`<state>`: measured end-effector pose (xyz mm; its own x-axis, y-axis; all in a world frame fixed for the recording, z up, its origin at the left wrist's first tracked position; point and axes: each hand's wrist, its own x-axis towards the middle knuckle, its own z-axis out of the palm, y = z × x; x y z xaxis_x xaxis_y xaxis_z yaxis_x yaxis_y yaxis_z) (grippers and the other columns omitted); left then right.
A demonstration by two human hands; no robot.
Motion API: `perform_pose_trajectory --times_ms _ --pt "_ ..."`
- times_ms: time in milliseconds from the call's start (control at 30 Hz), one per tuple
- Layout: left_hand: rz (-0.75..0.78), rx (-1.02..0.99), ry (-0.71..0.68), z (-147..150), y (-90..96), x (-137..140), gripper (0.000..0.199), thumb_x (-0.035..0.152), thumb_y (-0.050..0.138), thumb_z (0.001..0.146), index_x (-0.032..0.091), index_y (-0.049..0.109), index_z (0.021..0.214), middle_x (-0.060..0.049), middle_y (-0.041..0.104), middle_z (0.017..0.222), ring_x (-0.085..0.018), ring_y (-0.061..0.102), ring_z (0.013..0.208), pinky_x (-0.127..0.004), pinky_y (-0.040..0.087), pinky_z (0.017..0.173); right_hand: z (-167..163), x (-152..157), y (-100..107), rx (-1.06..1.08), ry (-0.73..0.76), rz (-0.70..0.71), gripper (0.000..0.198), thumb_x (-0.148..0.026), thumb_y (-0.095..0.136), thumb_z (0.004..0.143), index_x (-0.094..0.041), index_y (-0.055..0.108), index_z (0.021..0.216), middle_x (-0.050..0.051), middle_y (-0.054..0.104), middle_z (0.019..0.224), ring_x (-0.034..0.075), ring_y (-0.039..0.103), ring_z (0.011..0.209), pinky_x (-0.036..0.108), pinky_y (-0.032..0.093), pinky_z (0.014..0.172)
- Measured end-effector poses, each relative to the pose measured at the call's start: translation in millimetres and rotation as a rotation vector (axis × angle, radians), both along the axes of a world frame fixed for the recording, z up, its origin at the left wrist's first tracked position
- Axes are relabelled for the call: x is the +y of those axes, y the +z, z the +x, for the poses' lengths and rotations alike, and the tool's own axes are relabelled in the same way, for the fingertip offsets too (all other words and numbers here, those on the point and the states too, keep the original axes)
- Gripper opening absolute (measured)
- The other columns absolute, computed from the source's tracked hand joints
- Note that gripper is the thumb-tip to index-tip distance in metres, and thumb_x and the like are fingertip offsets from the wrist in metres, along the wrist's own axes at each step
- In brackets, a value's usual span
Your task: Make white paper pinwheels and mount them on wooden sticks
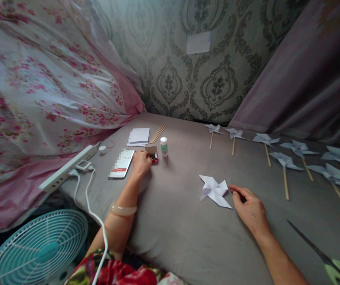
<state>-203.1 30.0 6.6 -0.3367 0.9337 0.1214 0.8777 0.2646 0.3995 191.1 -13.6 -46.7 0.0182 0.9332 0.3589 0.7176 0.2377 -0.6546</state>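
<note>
My left hand (142, 163) reaches down to a small red box (154, 158) with its flap raised. Its fingers are bent together at the box's contents, small dark and gold-coloured bits; the fingertips are mostly hidden. A white paper pinwheel (214, 190) without a stick lies flat before me. Close beside its right edge rests my right hand (248, 206), thumb and fingers curled together; whether something small is between them I cannot make out. A phone (121, 164) lies just left of my left hand, and a small white-and-green bottle (164, 147) stands right of the box.
Several finished pinwheels on sticks (285, 162) lie along the right and back. Paper squares (138, 136) and thin wooden sticks (158, 133) sit at the back. Scissors (327, 259) lie front right. A power strip (69, 168), its cable and a fan (39, 249) are left.
</note>
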Motion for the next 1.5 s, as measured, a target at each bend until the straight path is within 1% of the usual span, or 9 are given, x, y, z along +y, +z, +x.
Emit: perform_pose_trajectory --times_ms 167,300,400,500,733,900,1200,1400,1500 --pt "0.008 0.062 -0.007 7.0 3.4 2.4 0.032 0.025 0.048 0.084 0.015 0.076 0.097 -0.015 0.072 0.102 -0.027 0.063 0.100 -0.035 0.043 0.088 -0.6 -0.1 0.0 0.006 -0.002 0.001 0.033 -0.035 0.044 0.079 -0.019 0.071 0.090 0.010 0.072 0.094 0.025 0.065 0.089 0.038 0.049 0.084" --pt "0.003 0.074 0.031 10.5 6.0 4.9 0.031 0.025 0.050 0.081 0.017 0.076 0.095 -0.013 0.074 0.099 -0.026 0.065 0.095 -0.033 0.045 0.080 -0.9 -0.2 0.8 -0.004 -0.002 0.005 0.033 -0.035 0.044 0.079 -0.019 0.071 0.090 0.009 0.072 0.094 0.025 0.065 0.088 0.038 0.049 0.084" --pt "-0.006 0.080 0.058 11.2 7.6 4.9 0.030 0.026 0.052 0.080 0.017 0.077 0.095 -0.013 0.074 0.097 -0.027 0.066 0.095 -0.033 0.045 0.077 -0.8 0.1 0.7 -0.008 -0.001 0.007 0.033 -0.035 0.044 0.080 -0.019 0.071 0.091 0.010 0.072 0.095 0.025 0.065 0.089 0.039 0.049 0.085" --pt "-0.016 0.084 0.060 11.6 9.3 4.2 0.030 0.025 0.052 0.079 0.019 0.077 0.094 -0.012 0.075 0.096 -0.027 0.065 0.095 -0.033 0.045 0.078 -0.4 0.3 0.1 -0.008 -0.002 0.004 0.034 -0.036 0.043 0.080 -0.019 0.071 0.090 0.010 0.072 0.094 0.025 0.065 0.089 0.040 0.049 0.085" --pt "-0.034 0.085 0.036 12.5 11.9 2.9 0.031 0.024 0.052 0.078 0.023 0.076 0.098 -0.008 0.074 0.103 -0.025 0.064 0.099 -0.031 0.044 0.079 -0.4 0.1 0.2 -0.001 0.007 -0.011 0.034 -0.036 0.044 0.079 -0.019 0.071 0.092 0.010 0.072 0.095 0.025 0.065 0.088 0.040 0.049 0.084" --pt "-0.056 0.090 0.047 13.8 12.6 2.6 0.030 0.030 0.052 0.080 0.021 0.077 0.094 -0.011 0.074 0.100 -0.028 0.063 0.098 -0.033 0.043 0.078 -1.1 0.6 0.5 -0.002 0.005 -0.003 0.034 -0.035 0.044 0.080 -0.019 0.071 0.091 0.010 0.072 0.094 0.025 0.065 0.089 0.039 0.049 0.085" --pt "-0.073 0.093 0.015 14.0 14.8 1.1 0.030 0.026 0.048 0.084 0.019 0.077 0.089 -0.014 0.071 0.100 -0.030 0.061 0.100 -0.038 0.044 0.080 -1.6 -0.5 1.9 -0.010 0.002 0.022 0.031 -0.035 0.044 0.080 -0.020 0.070 0.089 0.009 0.072 0.093 0.024 0.065 0.087 0.039 0.049 0.084" --pt "-0.052 0.084 0.030 3.4 22.4 -3.8 0.028 0.028 0.050 0.087 0.020 0.075 0.099 -0.010 0.065 0.119 -0.029 0.054 0.111 -0.038 0.043 0.087 -2.0 -1.1 2.5 -0.021 -0.001 0.021 0.031 -0.034 0.044 0.080 -0.020 0.070 0.090 0.010 0.072 0.093 0.025 0.065 0.087 0.039 0.049 0.083" --pt "-0.069 0.103 0.022 -0.2 27.1 -7.7 0.023 0.027 0.056 0.082 0.023 0.076 0.094 -0.008 0.065 0.119 -0.030 0.053 0.112 -0.039 0.043 0.089 -1.7 -0.8 2.2 -0.022 0.004 0.015 0.032 -0.035 0.043 0.080 -0.019 0.070 0.090 0.010 0.072 0.093 0.025 0.065 0.087 0.040 0.049 0.083"
